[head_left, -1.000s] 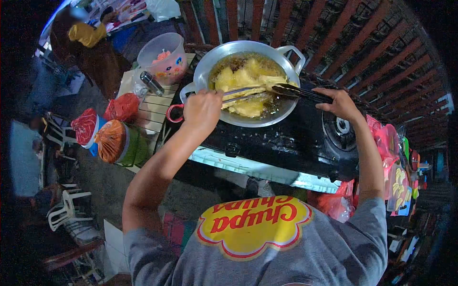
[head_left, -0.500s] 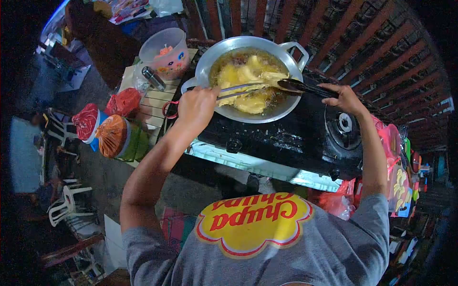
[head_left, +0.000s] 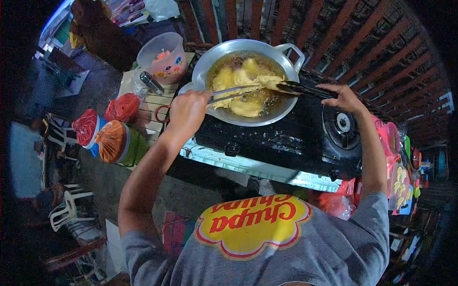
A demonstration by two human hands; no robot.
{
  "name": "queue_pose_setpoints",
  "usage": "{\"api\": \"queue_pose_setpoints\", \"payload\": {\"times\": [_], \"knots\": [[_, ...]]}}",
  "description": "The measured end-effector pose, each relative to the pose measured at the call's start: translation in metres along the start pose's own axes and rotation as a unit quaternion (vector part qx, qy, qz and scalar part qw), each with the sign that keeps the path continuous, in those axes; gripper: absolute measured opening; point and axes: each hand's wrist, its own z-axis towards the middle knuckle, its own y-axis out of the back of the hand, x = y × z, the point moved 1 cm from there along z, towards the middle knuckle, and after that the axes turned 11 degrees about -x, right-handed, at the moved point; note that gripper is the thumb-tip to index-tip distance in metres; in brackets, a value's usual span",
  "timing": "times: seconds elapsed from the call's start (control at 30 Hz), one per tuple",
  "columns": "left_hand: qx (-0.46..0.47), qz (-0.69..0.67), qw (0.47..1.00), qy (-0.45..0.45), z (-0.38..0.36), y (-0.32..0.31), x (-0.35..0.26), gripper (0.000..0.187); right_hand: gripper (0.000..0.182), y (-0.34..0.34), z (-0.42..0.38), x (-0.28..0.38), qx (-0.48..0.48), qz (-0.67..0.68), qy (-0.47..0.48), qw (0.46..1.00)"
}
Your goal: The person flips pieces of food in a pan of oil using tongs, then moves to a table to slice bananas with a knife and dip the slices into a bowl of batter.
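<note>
A wide metal wok (head_left: 220, 51) of bubbling oil stands on the black gas stove, with several pieces of yellow battered food (head_left: 248, 108) frying in it. My left hand (head_left: 187, 113) is closed round a pair of metal tongs (head_left: 234, 90), whose two arms reach over the wok's left side to a battered piece. From the right, my right hand (head_left: 344, 99) grips a long black cooking utensil (head_left: 312, 90). Its dark head meets a battered piece (head_left: 271, 82) near the tongs' tips; the exact shape of that head is hard to make out.
Left of the wok, a translucent tub (head_left: 162, 57) and a dark bottle (head_left: 151, 83) stand on a slatted surface. Red (head_left: 86, 126) and orange (head_left: 112, 138) bag-covered containers sit further left. A second burner (head_left: 342, 124) lies right; wooden slats (head_left: 286, 21) rise behind.
My left hand and the tongs have shifted slightly left and down. The battered piece between the tools sits at a different angle. My right hand has barely moved.
</note>
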Motion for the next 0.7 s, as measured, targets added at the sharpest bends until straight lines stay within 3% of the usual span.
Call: {"api": "queue_pose_setpoints", "payload": {"times": [0.1,0.27,0.33,0.6,0.7], "knots": [[0.01,0.025,1.0,0.001,0.004,0.001,-0.004,0.022,0.054,-0.004,-0.003,0.017,-0.017,-0.081,0.104,0.991],[0.012,0.026,1.0,0.005,0.0,-0.004,-0.001,0.021,0.056,-0.014,-0.025,0.047,-0.047,-0.225,0.127,0.965],[0.003,0.031,1.0,0.0,0.0,-0.005,0.0,0.02,0.058,-0.021,-0.034,0.072,-0.021,-0.296,0.089,0.951],[-0.011,0.038,0.999,-0.034,0.006,-0.006,0.007,0.015,0.054,-0.033,-0.045,0.081,-0.035,-0.342,0.168,0.924],[-0.019,0.039,0.998,-0.043,0.008,-0.006,0.007,0.015,0.056,-0.041,-0.045,0.087,-0.029,-0.339,0.137,0.93]]}}
